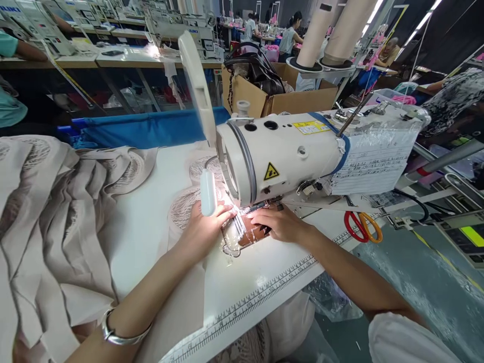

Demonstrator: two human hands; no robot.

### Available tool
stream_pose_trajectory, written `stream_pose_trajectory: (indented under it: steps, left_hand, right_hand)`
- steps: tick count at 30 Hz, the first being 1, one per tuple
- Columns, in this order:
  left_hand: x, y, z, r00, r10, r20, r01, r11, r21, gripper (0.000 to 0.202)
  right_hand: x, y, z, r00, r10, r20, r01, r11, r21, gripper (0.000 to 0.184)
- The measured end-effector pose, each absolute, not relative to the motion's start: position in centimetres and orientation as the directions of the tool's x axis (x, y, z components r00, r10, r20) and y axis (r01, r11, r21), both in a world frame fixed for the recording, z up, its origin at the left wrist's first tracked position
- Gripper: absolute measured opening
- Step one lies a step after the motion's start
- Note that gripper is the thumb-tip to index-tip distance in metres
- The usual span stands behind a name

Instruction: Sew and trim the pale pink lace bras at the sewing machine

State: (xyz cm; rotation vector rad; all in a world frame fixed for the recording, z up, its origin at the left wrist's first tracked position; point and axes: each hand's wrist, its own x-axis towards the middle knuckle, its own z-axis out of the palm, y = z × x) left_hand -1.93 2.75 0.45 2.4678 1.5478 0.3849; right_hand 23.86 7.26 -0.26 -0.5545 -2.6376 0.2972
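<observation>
Rows of sewing stations and seated workers [289, 38] stretch back across a workshop behind a white tabletop [139, 217] edged with a printed ruler. On it stands a sewing machine [280, 156], its head reaching in from the right. Pale beige strips with lacy insets make a loose pile [41, 227] at the left. Blue cloth [147, 126] hangs along the far edge like a trough. Just beyond the machine, an open cardboard box [302, 103] holds a black bag [257, 73], which rises above the flaps. Farther right, a clear plastic bin [385, 95] contains something pink. One beige lace piece [183, 209] lies flat beside the needle area, next to the left hand [204, 227], whose fingers extend close together, tips pressed down near the needle. The right hand [282, 222] rests opposite, fingers bent over the brown plate [251, 232]; whether either hand pinches fabric, I cannot tell. Red-and-orange-handled scissors [364, 228] sit beyond the right forearm.
</observation>
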Motion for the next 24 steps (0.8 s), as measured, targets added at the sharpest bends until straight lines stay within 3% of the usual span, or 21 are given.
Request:
stream_pose_trajectory:
  steps: [5, 9, 11, 14, 17, 20, 24]
  left_hand:
    - [-2.9, 3.3, -0.2, 0.009, 0.99, 0.139, 0.957, -0.049, 0.287, 0.039]
    - [-6.5, 2.9, 1.2, 0.008, 0.986, 0.165, 0.972, -0.046, 0.23, 0.053]
    - [-9.5, 1.6, 2.9, -0.069, 0.967, 0.245, 0.981, 0.021, 0.193, 0.06]
    - [-14.2, -1.9, 5.7, -0.37, 0.793, 0.484, 0.929, 0.331, 0.169, 0.065]
    - [-18.0, -5.4, 7.6, -0.596, 0.633, 0.494, 0.792, 0.564, 0.233, 0.059]
    - [-20.1, -6.4, 8.4, -0.608, 0.685, 0.402, 0.793, 0.553, 0.256, 0.037]
    - [-20.5, -5.6, 9.9, -0.639, 0.62, 0.454, 0.767, 0.56, 0.315, 0.025]
  right_hand:
    - [23.9, 7.4, -0.5, -0.833, 0.439, 0.336, 0.337, 0.885, -0.322, 0.048]
    - [23.9, 6.8, 0.9, -0.849, 0.418, 0.324, 0.338, 0.9, -0.276, 0.044]
    - [24.1, 6.1, 1.9, -0.861, 0.41, 0.303, 0.346, 0.906, -0.243, 0.046]
    - [24.9, 4.8, 2.7, -0.865, 0.37, 0.339, 0.303, 0.923, -0.236, 0.053]
    - [25.5, 3.7, 2.5, -0.854, 0.352, 0.383, 0.282, 0.932, -0.227, 0.054]
    - [25.5, 2.6, 2.1, -0.847, 0.345, 0.404, 0.276, 0.936, -0.22, 0.052]
    - [25.0, 1.1, 1.9, -0.831, 0.348, 0.434, 0.272, 0.935, -0.228, 0.054]
